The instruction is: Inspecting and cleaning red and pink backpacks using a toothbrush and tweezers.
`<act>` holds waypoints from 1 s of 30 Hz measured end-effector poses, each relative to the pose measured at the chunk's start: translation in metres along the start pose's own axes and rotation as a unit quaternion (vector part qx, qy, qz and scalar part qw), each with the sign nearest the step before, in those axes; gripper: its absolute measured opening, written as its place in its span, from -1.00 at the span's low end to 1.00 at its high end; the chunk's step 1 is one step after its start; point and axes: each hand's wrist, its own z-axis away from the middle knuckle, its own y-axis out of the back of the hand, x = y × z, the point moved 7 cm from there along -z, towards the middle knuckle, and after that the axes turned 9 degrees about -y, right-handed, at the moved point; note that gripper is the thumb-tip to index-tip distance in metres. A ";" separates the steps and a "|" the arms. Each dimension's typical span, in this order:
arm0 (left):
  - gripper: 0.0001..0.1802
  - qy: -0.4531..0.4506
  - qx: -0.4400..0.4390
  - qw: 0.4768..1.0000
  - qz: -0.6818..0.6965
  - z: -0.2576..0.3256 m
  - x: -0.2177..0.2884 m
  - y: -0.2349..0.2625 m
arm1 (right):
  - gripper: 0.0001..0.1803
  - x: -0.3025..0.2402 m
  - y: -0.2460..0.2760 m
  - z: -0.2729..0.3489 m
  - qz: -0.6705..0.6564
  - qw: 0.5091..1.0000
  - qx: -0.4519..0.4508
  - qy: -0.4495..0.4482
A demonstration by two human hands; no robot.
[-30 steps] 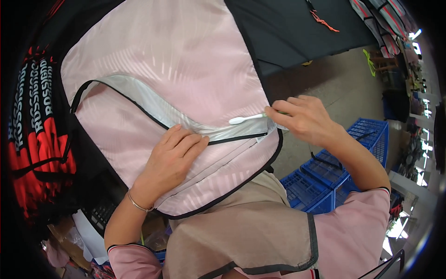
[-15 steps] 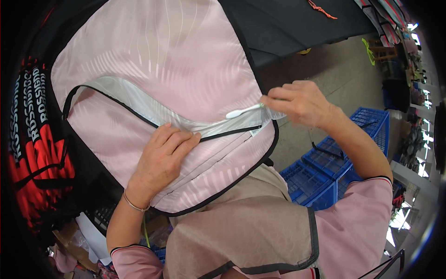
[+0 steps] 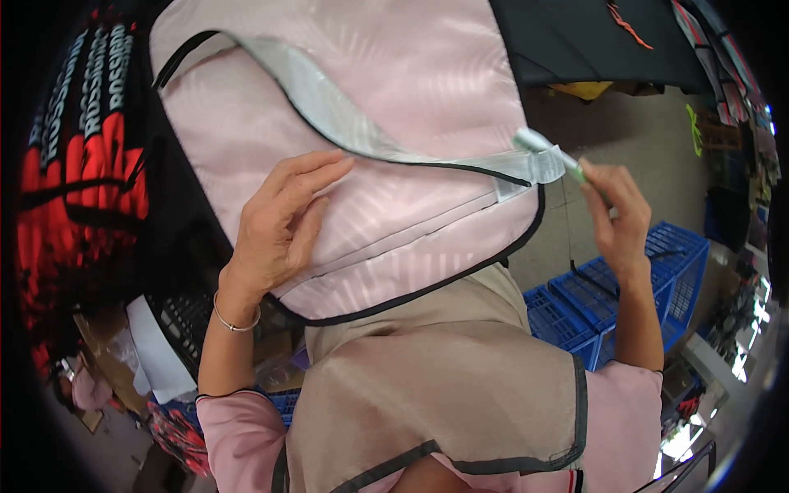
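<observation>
A large pink fabric panel [image 3: 411,82] with black edging spreads in front of me, its lower edge at my lap. Across it runs a loose, curling strip [image 3: 325,94], silvery white on the side that shows and bound in black along its edge. My left hand [image 3: 283,214] hovers over the panel's left part, fingers loosely apart and holding nothing. At the panel's right edge, my right hand [image 3: 616,205] grips what looks like a toothbrush [image 3: 538,143] with a white head and greenish handle. Its head points up and left, by the strip's whitish end [image 3: 549,164].
Blue plastic crates [image 3: 567,312] stand at my right. Red and black gloves [image 3: 90,172] hang at the left. A black-covered table [image 3: 592,41] extends behind the panel, with an orange cord [image 3: 631,26] on it. A black crate [image 3: 187,316] sits at lower left.
My left hand has come off the strip's edge and opened. The right hand has moved to the right and turned, so the toothbrush now tilts upward. The strip's right part lies flatter.
</observation>
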 end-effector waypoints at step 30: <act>-0.31 0.238 0.318 0.884 0.246 0.159 -0.043 -0.042 | -0.68 0.040 -0.045 -0.008 -0.458 0.863 0.036 -0.213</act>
